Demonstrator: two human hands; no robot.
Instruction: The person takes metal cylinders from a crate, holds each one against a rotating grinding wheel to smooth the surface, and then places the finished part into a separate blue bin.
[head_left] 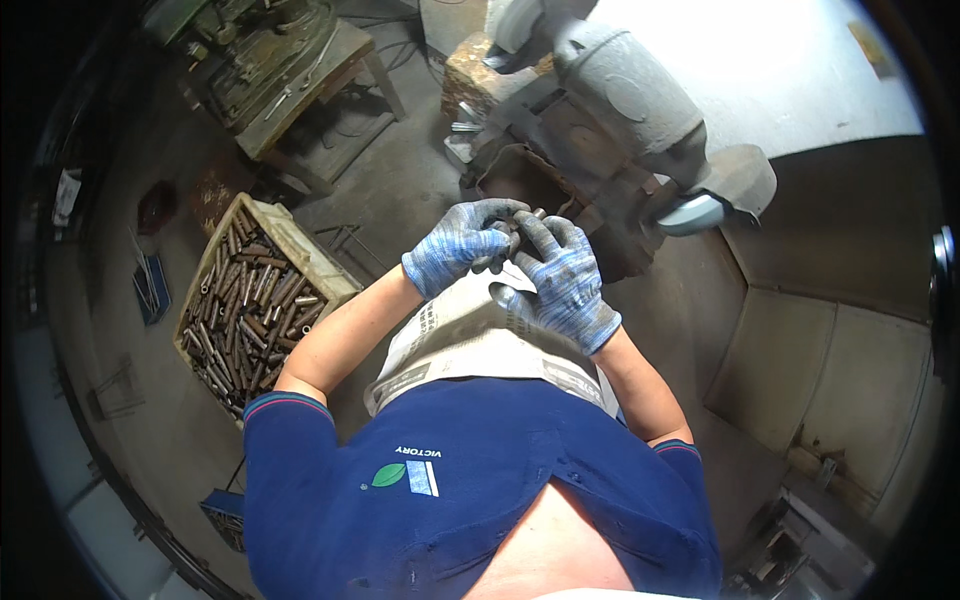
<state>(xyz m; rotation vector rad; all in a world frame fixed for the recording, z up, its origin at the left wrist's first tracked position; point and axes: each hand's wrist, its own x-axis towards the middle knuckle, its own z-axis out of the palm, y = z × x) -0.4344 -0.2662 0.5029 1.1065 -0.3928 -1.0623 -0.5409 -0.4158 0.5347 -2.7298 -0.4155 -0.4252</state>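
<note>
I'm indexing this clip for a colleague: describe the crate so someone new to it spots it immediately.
Start at the workbench at upper left, then drop down the picture to the left forearm. Just left of it sits a pale crate heaped with brown and gray metal tubes. Its light walls and far larger size set it apart from the two blue bins nearby.

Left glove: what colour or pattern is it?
Left glove: streaky blue and white, with dark smudges; head view shows it best.
</note>
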